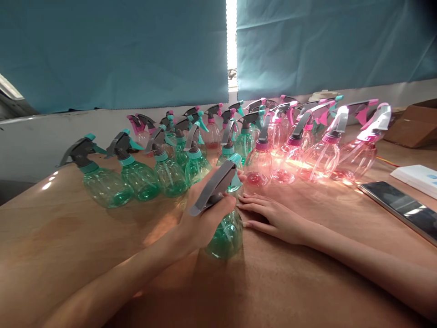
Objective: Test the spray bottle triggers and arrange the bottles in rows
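A green spray bottle (225,239) with a grey and teal spray head stands upright near the middle of the wooden table (280,282). My left hand (205,214) is closed round its neck, just below the spray head. To the right of that bottle, my right hand (269,215) lies palm down on the table with its fingers spread and nothing in it. Its fingertips come close to the bottle's side; whether they touch it is hard to tell.
Several green spray bottles (107,187) stand in a row at the left, with several pink ones (321,157) at the right and more behind. A phone (403,205), a white box (416,178) and a cardboard box (414,125) are at the right. Blue curtains (119,54) hang behind.
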A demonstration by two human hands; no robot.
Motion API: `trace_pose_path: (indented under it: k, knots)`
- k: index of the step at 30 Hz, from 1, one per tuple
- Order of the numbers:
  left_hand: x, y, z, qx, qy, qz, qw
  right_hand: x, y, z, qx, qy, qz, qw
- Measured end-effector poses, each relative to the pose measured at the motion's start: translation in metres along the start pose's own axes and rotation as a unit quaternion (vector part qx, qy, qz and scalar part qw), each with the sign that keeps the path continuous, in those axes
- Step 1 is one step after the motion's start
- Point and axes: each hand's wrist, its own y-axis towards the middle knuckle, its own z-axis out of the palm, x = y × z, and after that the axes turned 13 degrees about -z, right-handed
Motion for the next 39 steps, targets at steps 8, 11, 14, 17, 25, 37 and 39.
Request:
trace_pose_path:
  k: [8,11,14,17,25,37,39]
  knots:
    - [-0.001,-0.001,-0.002,-0.008,0.028,0.002,1.0,0.001,0.0,0.0,0.008,-0.006,0.006,1.0]
    - [-0.002,-0.001,-0.002,-0.008,0.027,0.006,1.0,0.001,0.0,0.0,0.005,-0.005,0.006,1.0]
    - [-0.001,-0.002,-0.002,-0.011,0.03,0.003,0.999,0.0,0.0,0.0,0.004,-0.001,0.002,1.0]
    - [0.0,-0.003,-0.003,-0.011,0.04,-0.003,0.999,0.0,0.001,0.0,0.0,0.002,0.001,1.0]
    - [0.005,-0.001,0.003,-0.062,0.051,0.029,0.996,0.001,0.0,0.001,-0.008,0.003,0.007,1.0]
    - [0.008,-0.003,0.005,-0.097,0.088,0.029,0.991,0.001,0.001,0.0,-0.008,0.013,0.008,1.0]
    - [0.007,-0.003,0.005,-0.089,0.085,0.028,0.992,0.001,0.0,0.0,-0.002,0.011,0.009,1.0]
